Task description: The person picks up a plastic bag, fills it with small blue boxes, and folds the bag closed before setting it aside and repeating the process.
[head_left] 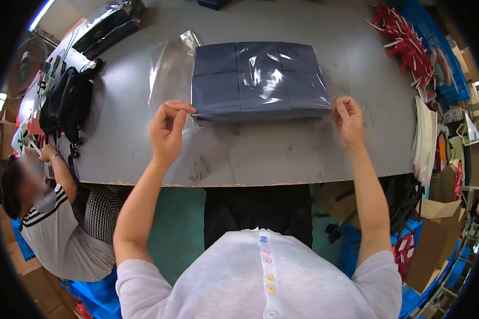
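Several dark blue boxes [261, 80] lie side by side in two rows on the grey table, covered by clear, shiny plastic film. My left hand [168, 127] is at the near left corner of the block, its thumb and forefinger pinched on the film. At the near right corner, my right hand [349, 121] is closed, fingertips together at the film's edge. A loose part of the clear film [170, 72] spreads out on the table to the left of the boxes.
A seated person [64, 228] works at the left edge of the grey table [282, 154], near a black bag [72, 101]. Wrapped dark packages [109, 32] lie at the back left. Red ribbons [407, 45], a blue crate [436, 53] and white sheets [424, 138] are at the right.
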Demonstrator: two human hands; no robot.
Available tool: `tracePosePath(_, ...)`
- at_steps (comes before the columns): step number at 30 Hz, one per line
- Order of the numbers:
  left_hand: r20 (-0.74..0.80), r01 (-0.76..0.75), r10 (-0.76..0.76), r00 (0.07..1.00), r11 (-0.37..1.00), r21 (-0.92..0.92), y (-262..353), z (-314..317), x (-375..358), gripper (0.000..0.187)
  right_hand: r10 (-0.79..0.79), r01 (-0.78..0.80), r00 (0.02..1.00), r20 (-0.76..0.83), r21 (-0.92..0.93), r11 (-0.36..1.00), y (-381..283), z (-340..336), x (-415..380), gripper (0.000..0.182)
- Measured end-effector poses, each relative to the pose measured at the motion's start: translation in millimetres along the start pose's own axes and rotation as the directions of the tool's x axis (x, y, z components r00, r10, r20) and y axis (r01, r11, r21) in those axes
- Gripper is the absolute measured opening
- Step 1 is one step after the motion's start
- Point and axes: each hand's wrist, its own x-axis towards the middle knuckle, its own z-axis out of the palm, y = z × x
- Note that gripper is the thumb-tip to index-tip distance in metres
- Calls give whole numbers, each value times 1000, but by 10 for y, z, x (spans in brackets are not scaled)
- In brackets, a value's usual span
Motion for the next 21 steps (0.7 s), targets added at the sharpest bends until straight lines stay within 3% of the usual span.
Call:
tracePosePath(1,-95,186,-209,973,959,-212,-60,75,-4,18,14,-14,995,-96,10,1000,29,71,12,19)
tracePosePath(2,-136,218,-295,946,887,-408,-126,154,-24,21,28,-24,981,-193,22,999,59,112,27,22)
tracePosePath(3,-139,211,-289,947,889,-407,-180,209,-53,21,22,-18,982,-190,23,1000,122,117,49,22)
tracePosePath(5,-163,414,-622,766,672,-614,-268,273,-172,22,64,-73,974,-219,-33,997,250,119,42,27)
tracePosePath(7,-159,404,-599,784,688,-603,-321,271,-166,19,118,-127,966,-232,-26,992,238,148,82,29)
tracePosePath(9,-202,544,-577,791,815,-198,-185,287,-97,15,224,-257,960,-168,-211,943,222,92,123,32)
tracePosePath(10,-247,553,-580,777,815,-173,-141,302,-8,8,204,-234,967,-153,-206,950,154,81,156,32)
tracePosePath(11,-210,615,-606,767,788,-26,-163,229,28,10,326,-374,923,-205,-272,887,81,95,200,33)
tracePosePath(12,-221,649,-638,737,760,-31,-208,224,67,23,431,-498,865,-256,-334,800,14,119,273,36)
tracePosePath(13,-110,680,-682,723,730,-61,-266,203,106,33,377,-428,903,-204,-375,822,51,98,345,36)
tracePosePath(14,-195,500,-479,856,863,71,-413,375,28,43,328,-366,931,-162,-408,836,120,111,351,39)
tracePosePath(15,-124,546,-543,831,838,-11,-171,423,117,51,317,-330,944,-94,-332,884,35,213,289,37)
tracePosePath(16,-95,458,-469,878,881,-118,-142,396,187,57,305,-302,952,-28,-259,918,-130,313,249,39)
tracePosePath(17,-115,430,-443,889,895,-118,-112,317,324,57,277,-270,961,-9,-261,927,-254,422,299,39)
tracePosePath(19,-142,352,-396,907,900,-258,48,147,528,59,314,-312,949,27,-43,949,-467,663,358,54)
tracePosePath(20,-167,342,-391,905,903,-262,144,-16,712,60,304,-302,952,38,-49,952,-590,850,464,54)
tracePosePath(21,-209,325,-414,886,875,-358,203,-207,911,59,225,-224,967,118,-17,974,-728,1103,645,67)
